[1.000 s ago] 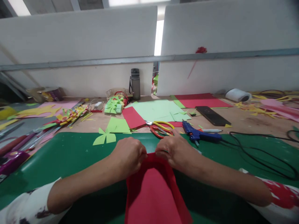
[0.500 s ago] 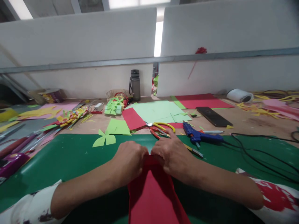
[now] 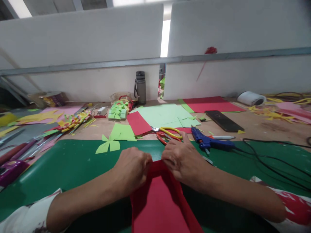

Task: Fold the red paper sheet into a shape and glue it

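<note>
A sheet of red paper stretches from my hands down past the bottom of the view, its far edge folded over. My left hand is closed on the left end of that fold, fingers curled in and the knuckles up. At the right end, my right hand pinches the same fold, one finger sticking up. The fingertips of both hands are partly hidden. Just beyond my right hand lie scissors with yellow and red handles. A blue glue gun rests to the right of them.
A green mat covers the front of the table. Light green paper, red sheets, a phone and a bottle stand or lie farther back. A black cord runs across the right side. Yellow paper flowers lie left.
My hands have moved slightly apart along the fold, so more of the red edge shows between them. The right hand now covers more of the cutter behind it.
</note>
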Action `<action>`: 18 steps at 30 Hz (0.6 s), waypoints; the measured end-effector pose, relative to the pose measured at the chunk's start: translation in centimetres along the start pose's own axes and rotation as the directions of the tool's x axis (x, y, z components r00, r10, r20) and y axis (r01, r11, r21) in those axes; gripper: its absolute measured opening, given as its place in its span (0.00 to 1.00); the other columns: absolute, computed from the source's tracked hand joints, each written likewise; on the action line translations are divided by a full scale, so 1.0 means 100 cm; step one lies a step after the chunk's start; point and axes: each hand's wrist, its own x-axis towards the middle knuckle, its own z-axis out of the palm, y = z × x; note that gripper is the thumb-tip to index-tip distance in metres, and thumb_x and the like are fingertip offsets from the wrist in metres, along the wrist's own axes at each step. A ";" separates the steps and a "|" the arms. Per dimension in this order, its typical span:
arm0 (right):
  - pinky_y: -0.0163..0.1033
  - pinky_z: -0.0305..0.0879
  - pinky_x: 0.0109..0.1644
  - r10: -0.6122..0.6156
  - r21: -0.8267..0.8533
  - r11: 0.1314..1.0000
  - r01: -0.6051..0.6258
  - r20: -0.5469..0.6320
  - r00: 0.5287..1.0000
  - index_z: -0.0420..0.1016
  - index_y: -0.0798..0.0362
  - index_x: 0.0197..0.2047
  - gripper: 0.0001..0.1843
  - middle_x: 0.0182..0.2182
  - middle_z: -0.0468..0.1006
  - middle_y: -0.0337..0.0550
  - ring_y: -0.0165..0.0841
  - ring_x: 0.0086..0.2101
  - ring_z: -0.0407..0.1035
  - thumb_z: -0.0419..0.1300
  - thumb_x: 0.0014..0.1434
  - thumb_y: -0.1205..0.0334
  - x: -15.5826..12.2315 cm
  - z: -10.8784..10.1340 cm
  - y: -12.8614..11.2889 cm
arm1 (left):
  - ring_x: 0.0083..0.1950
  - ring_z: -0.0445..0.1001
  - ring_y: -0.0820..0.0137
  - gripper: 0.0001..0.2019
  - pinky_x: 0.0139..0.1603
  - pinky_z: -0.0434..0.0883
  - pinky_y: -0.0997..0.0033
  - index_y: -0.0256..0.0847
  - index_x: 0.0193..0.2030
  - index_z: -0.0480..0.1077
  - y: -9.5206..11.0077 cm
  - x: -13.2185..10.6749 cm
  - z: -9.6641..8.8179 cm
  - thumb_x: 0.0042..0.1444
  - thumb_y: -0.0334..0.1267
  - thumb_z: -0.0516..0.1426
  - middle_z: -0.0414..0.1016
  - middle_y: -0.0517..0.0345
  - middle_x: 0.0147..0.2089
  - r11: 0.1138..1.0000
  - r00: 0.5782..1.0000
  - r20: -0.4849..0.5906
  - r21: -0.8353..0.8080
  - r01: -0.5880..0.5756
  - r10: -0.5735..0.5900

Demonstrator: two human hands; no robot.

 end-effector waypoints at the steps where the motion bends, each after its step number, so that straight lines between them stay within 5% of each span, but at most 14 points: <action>1: 0.57 0.41 0.54 0.009 0.005 1.000 -0.009 0.007 1.000 0.66 0.55 0.19 0.11 0.22 0.72 0.38 0.33 0.32 0.64 0.54 0.51 0.73 0.000 -0.001 0.000 | 0.29 0.73 0.66 0.10 0.54 0.63 0.57 0.41 0.29 0.74 0.000 -0.001 -0.001 0.51 0.27 0.52 0.77 0.56 0.26 1.000 1.000 0.005 0.004 0.007 -0.007; 15: 0.58 0.42 0.53 0.044 -0.031 0.999 -0.041 0.098 0.994 0.69 0.55 0.21 0.10 0.24 0.75 0.40 0.36 0.34 0.66 0.55 0.40 0.79 0.002 -0.011 -0.001 | 0.28 0.71 0.66 0.08 0.46 0.66 0.60 0.40 0.27 0.73 0.003 -0.005 -0.003 0.50 0.28 0.53 0.74 0.55 0.23 0.996 0.998 0.035 0.082 0.044 -0.047; 18: 0.58 0.42 0.54 0.057 -0.044 0.998 -0.053 0.105 0.993 0.70 0.55 0.21 0.11 0.24 0.76 0.40 0.36 0.34 0.67 0.55 0.39 0.80 0.004 -0.011 -0.004 | 0.29 0.72 0.64 0.09 0.38 0.67 0.64 0.40 0.28 0.74 0.009 -0.003 -0.006 0.54 0.31 0.52 0.74 0.52 0.24 0.990 0.996 0.055 0.124 0.061 -0.069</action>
